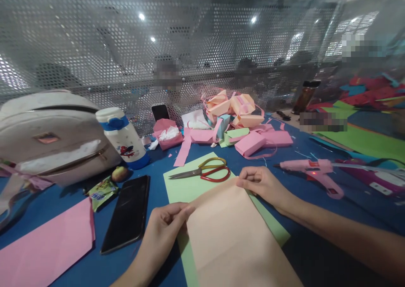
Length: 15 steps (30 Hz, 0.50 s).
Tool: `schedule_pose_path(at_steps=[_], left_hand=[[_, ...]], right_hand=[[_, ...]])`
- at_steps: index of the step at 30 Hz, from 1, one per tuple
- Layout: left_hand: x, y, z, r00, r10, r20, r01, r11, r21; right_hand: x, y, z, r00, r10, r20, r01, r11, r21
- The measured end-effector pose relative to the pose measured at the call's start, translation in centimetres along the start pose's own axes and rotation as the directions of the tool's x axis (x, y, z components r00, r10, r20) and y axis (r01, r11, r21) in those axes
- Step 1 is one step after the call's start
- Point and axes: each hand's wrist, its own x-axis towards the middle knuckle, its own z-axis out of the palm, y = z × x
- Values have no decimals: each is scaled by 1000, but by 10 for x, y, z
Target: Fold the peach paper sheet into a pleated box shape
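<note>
Though wrapper lettering (106, 191) blurry, paper (226, 232) plain.

Peach paper (232, 236) — hands (164, 223) (267, 188) at far corners

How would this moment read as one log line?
left hand: pinching peach paper, far-left corner; right hand: pinching far-right corner; beneath: green paper; on green paper: scissors

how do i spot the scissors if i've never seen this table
On the blue table, find the green paper partly covered by a peach sheet, which the left hand and right hand hold. The scissors lie on the green paper, just beyond the sheet. Unlike the flat paper around them, they have dark metal blades pointing left, one red handle loop and one yellow.
</note>
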Motion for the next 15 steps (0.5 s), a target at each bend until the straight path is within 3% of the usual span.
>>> schedule_pose_path(at_steps=[8, 15], left_hand=[[-1, 1, 0, 999, -22, 29, 22, 1000, -6], [-2, 2, 0, 1000, 3, 28, -3, 1000, -10]], right_hand=[[2, 0, 0, 996, 38, -80, -36, 999, 18], [1, 2, 1, 995, 69, -75, -63, 995, 83]])
